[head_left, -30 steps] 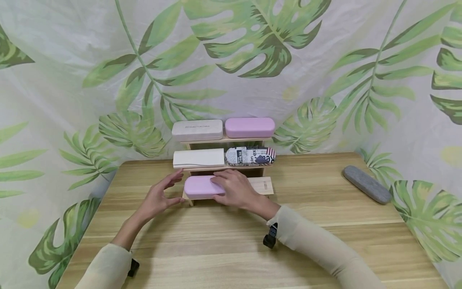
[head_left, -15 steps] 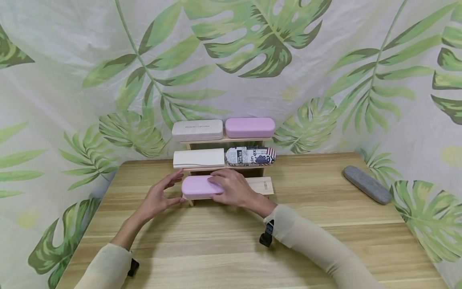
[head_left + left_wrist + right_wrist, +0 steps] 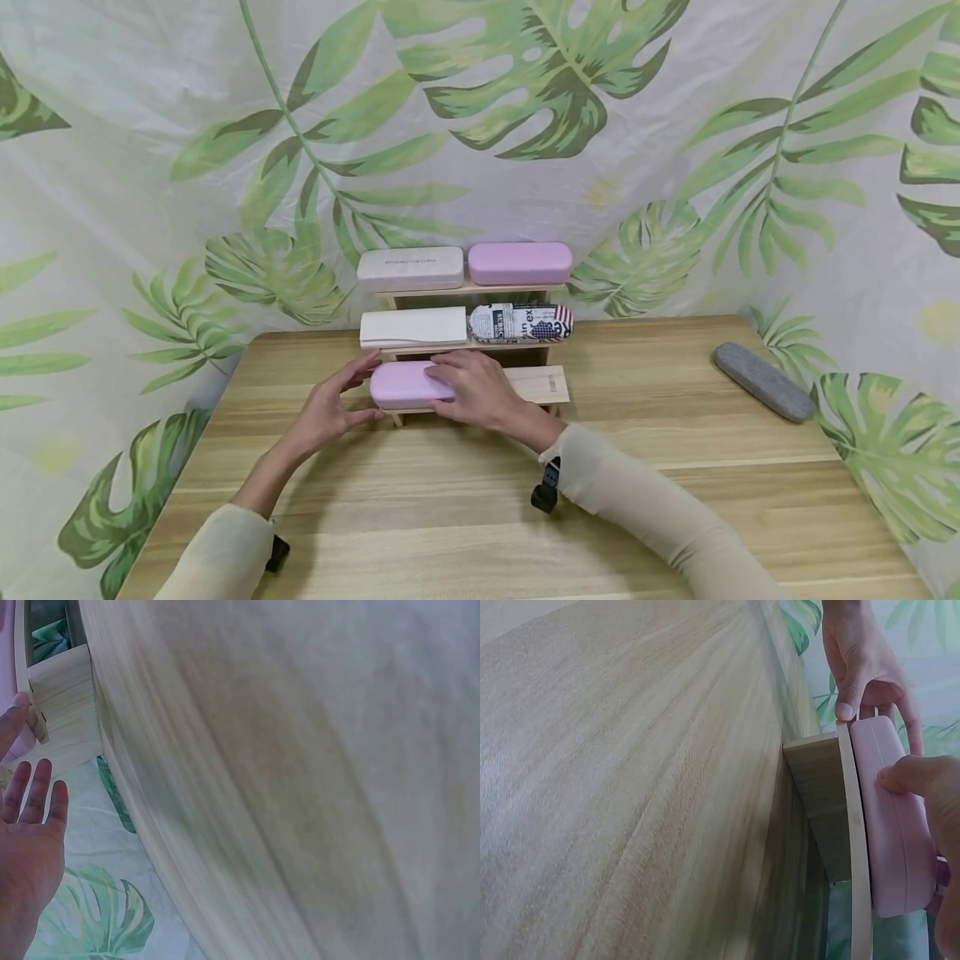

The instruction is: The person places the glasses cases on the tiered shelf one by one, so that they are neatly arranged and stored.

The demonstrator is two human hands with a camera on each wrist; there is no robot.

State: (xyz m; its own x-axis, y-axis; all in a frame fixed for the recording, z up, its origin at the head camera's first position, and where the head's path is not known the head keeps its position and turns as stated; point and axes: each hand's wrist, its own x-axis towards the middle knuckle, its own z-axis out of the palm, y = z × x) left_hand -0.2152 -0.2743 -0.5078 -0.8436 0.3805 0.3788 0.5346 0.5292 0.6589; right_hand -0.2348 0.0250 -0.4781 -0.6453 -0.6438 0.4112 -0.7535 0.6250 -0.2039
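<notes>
A light purple glasses case lies along the lowest tier of a small wooden three-tier stand. My right hand grips its right part from above; in the right wrist view the thumb presses the case's front side and the other fingers are behind it. At the stand's left end is my left hand, fingers extended and thumb apart from them. The left thumb touches the end of the lowest shelf, right beside the case's end.
A cream case and a newspaper-print case occupy the middle tier. On the top tier sit a whitish case and a pink case. A grey case lies at the table's right edge. Leaf-print cloth hangs behind.
The right hand has slid the light purple case leftward along the lowest shelf, to the left hand. The left hand has stayed in place.
</notes>
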